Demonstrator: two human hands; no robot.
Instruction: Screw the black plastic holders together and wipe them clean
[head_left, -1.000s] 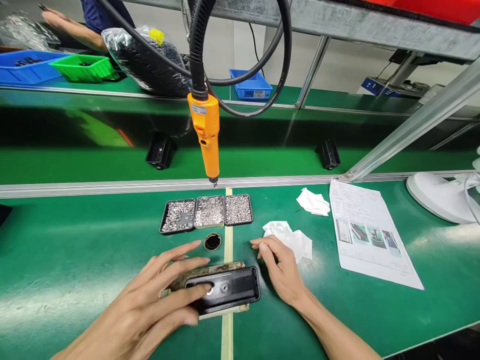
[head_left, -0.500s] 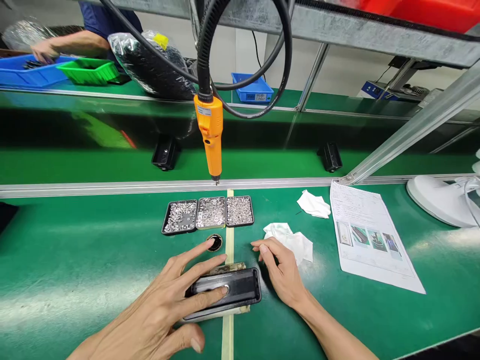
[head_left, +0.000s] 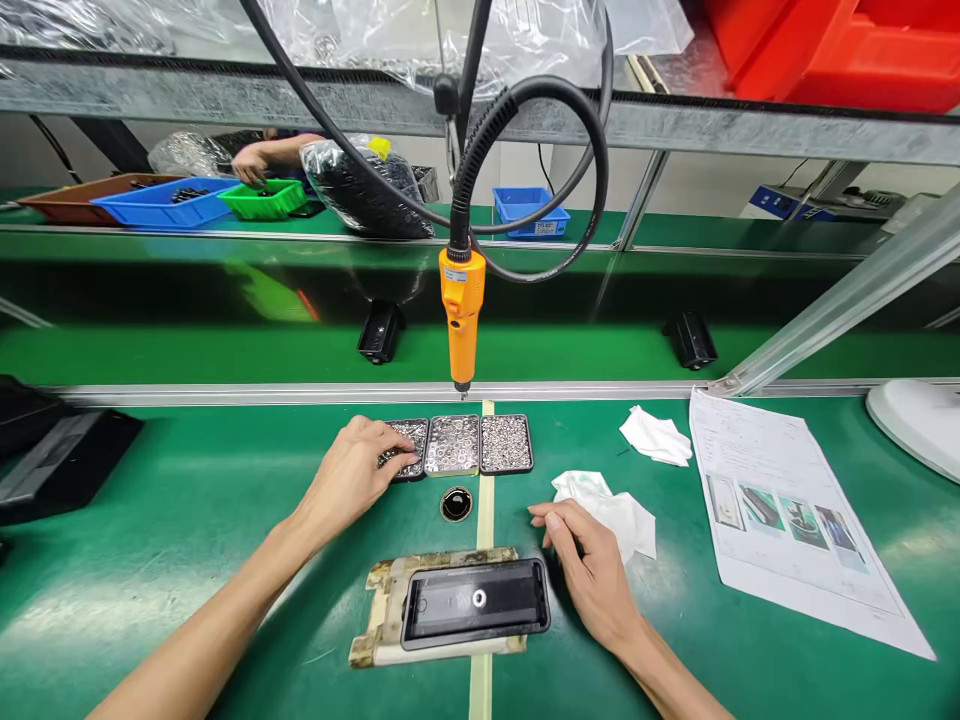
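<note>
My left hand (head_left: 358, 465) reaches over the leftmost small tray (head_left: 409, 432) of metal parts, its fingers bent down among them; what they pinch, if anything, is hidden. Two more trays, the middle one (head_left: 452, 445) and the right one (head_left: 505, 444), stand beside it. Below them lies a round black piece with a gold rim (head_left: 456, 504). A black rectangular housing (head_left: 477, 603) with a small white ring (head_left: 479, 598) in it rests on a taped fixture (head_left: 386, 625). My right hand (head_left: 589, 570) is just right of the housing, fingers loosely bent, holding nothing.
An orange electric screwdriver (head_left: 462, 315) hangs above the trays. White cloths (head_left: 609, 510) and a printed sheet (head_left: 795, 510) lie at the right. A black object (head_left: 67, 460) is at the left. Behind the bench, another person's hand (head_left: 250, 163) is over a green bin (head_left: 264, 201).
My left hand has moved off the housing and round piece, up to the leftmost tray. The white ring is now uncovered. My right hand stays by the housing. The view has shifted.
</note>
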